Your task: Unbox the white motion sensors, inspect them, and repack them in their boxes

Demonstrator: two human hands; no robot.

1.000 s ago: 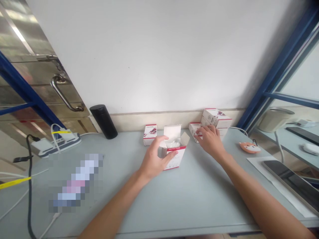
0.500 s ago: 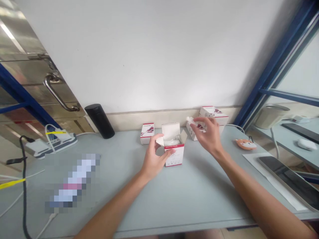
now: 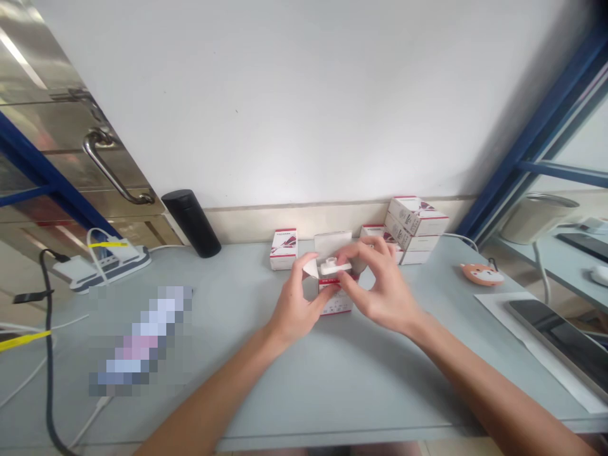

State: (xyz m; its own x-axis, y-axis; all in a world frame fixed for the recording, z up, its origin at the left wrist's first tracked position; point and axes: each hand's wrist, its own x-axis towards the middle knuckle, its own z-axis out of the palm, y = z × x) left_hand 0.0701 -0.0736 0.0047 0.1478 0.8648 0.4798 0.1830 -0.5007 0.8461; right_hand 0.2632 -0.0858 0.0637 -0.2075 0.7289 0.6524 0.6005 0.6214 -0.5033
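Note:
A small white-and-red carton (image 3: 341,306) stands upright on the table with its top flaps raised. My left hand (image 3: 295,305) is closed around its left side, thumb on the front face and fingers by the side flap. A white plastic piece (image 3: 332,267) is over the carton's opening. My right hand (image 3: 382,288) pinches this piece at its right end between thumb and fingers. The piece covers most of the opening, so the contents are hidden. Behind the right hand, a closed carton (image 3: 373,230) is partly covered.
Another closed carton (image 3: 284,248) stands left of the hands, and a stack of cartons (image 3: 418,229) is at the back right. Around them are a black bottle (image 3: 192,223), a power strip (image 3: 111,271), a blurred-out phone-like object (image 3: 142,339), an orange-and-white animal-shaped case (image 3: 482,275) and a dark tablet-like device (image 3: 560,339).
My right hand has come left and down from beside the back cartons, bringing the white plastic piece over the open carton. My left hand keeps its hold. The view has shifted slightly.

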